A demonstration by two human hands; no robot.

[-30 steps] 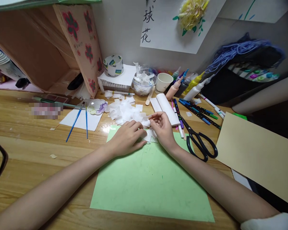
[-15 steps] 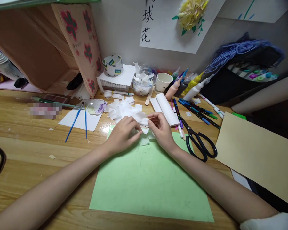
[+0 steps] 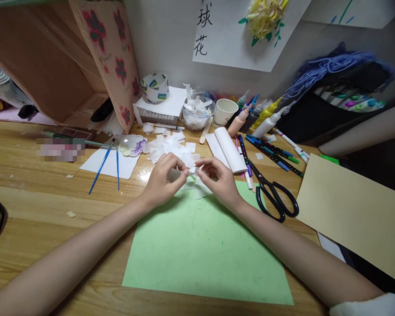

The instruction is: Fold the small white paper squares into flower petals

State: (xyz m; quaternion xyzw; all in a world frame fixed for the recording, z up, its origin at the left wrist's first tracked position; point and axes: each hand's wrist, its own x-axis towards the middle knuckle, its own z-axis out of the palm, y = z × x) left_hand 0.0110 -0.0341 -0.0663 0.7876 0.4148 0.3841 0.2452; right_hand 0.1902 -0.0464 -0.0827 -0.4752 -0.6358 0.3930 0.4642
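Observation:
Over the top edge of the green sheet (image 3: pixel 207 254), my left hand (image 3: pixel 166 180) and my right hand (image 3: pixel 219 182) face each other with fingertips almost touching. Each pinches thumb against fingers on a small white paper piece (image 3: pixel 193 170) stretched between them. Under the fingertips, more white paper scraps (image 3: pixel 200 189) lie on the green sheet. Just behind my left hand spreads a pile of torn white paper (image 3: pixel 169 147). A rolled white paper (image 3: pixel 228 149) lies just behind my right hand.
Black-handled scissors (image 3: pixel 276 197) and several markers (image 3: pixel 273 153) lie to the right, near a beige board (image 3: pixel 355 215). Behind stand a bowl of scraps (image 3: pixel 197 116), a paper cup (image 3: pixel 224 112) and glue bottles (image 3: pixel 270 123). Paintbrushes (image 3: pixel 102 169) rest at the left on white paper (image 3: pixel 128 166).
Both hands' fingertips have come closer together, and a small white piece now shows between them. My left hand has shifted slightly up and left. The view has tilted slightly.

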